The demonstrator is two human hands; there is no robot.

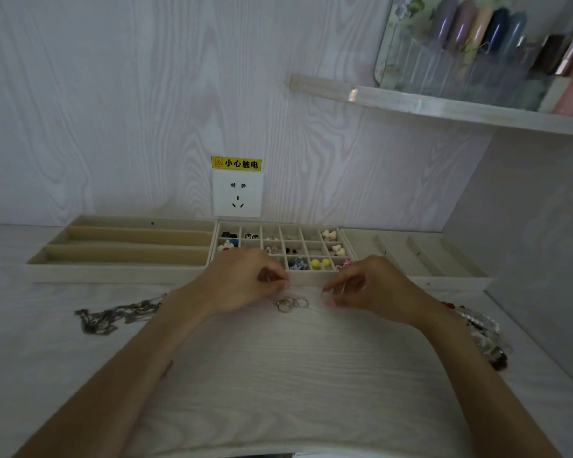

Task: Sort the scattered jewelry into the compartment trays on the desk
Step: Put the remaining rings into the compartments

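Near the desk's far edge: left hand (pixel 245 280) with fingers curled over silver rings (pixel 291 304)
Right hand (pixel 368 285): pinching a thin pin (pixel 321 293)
Behind: grid tray (pixel 283 249) holding earrings

Right hand (pixel 368 285) pinches something too small to tell (thin, pin-like).

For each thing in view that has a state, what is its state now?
Left hand: fingers curled, above the rings; hold unclear.
Right hand: pinches a small thin item.
Rings: loose on the desk.
Grid tray: partly filled.
Long-slot tray: looks unfilled.
Chains: heaped, unsorted.
Socket: nothing plugged in.
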